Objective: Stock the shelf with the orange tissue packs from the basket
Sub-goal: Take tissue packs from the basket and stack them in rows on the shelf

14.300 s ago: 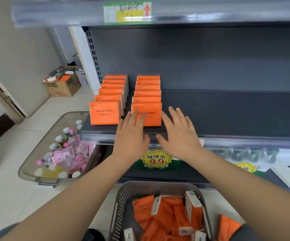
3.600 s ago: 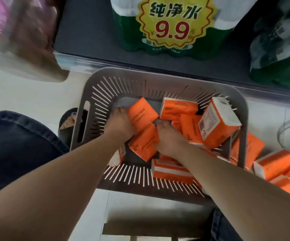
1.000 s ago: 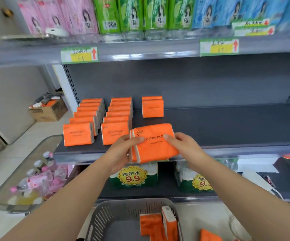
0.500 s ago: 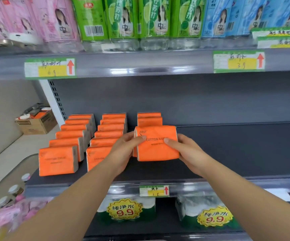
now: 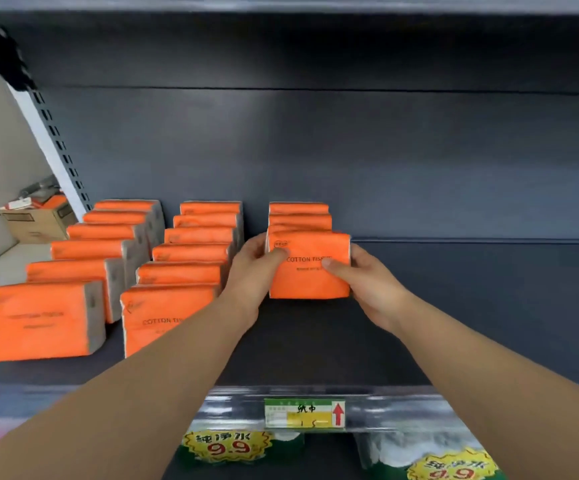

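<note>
An orange tissue pack (image 5: 310, 271) stands upright on the dark shelf (image 5: 454, 306), pressed against two packs (image 5: 298, 216) behind it in the third row. My left hand (image 5: 250, 271) grips its left edge with the thumb on its face. My right hand (image 5: 367, 285) grips its right edge. Whether a second pack sits behind the held one I cannot tell. To the left stand a row of several packs (image 5: 184, 271) and a further row (image 5: 73, 282) at the shelf's left end. The basket is out of view.
The shelf's right half is bare dark board. A price tag (image 5: 304, 412) sits on the shelf's front rail. Water packs with yellow 9.9 labels (image 5: 227, 446) stand on the shelf below. A cardboard box (image 5: 35, 220) rests on the floor at far left.
Both hands have carried the pack from in front of the shelf edge inward and set it down behind, against the third row. The view has moved closer to the shelf.
</note>
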Available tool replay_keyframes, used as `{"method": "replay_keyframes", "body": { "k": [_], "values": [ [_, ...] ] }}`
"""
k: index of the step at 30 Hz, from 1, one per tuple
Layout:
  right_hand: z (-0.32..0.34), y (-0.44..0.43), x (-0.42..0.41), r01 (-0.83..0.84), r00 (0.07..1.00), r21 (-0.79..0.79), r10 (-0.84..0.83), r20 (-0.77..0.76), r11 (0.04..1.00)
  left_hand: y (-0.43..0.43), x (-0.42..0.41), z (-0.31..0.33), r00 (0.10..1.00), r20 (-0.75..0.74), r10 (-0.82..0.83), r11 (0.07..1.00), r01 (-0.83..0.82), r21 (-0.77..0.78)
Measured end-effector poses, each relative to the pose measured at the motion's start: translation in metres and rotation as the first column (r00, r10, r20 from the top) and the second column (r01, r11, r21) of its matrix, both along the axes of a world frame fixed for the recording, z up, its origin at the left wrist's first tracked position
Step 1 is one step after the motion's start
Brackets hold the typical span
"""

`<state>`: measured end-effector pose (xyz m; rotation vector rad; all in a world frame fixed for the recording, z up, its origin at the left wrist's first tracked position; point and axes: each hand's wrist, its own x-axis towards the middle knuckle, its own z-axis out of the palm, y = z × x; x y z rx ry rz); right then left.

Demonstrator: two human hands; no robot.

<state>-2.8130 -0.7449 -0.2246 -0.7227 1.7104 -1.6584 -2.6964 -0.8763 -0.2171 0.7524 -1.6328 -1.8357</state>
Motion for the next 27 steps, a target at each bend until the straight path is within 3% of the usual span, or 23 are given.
{"method": "replay_keyframes", "body": {
  "k": [13, 27],
  "values": [
    [-0.028, -0.022, -0.016, 0.054, 0.996, -0.022, -0.055, -0.069, 0.998, 0.000, -0.017, -0.018, 1.000, 0.016, 0.011, 0.998, -0.010, -0.064],
    [-0.034, -0.028, -0.014, 0.074, 0.995, 0.026, -0.072, -0.074, 0.997, -0.003, -0.014, -0.024, 0.993, 0.118, -0.020, 1.000, 0.023, -0.021]
  ]
}}
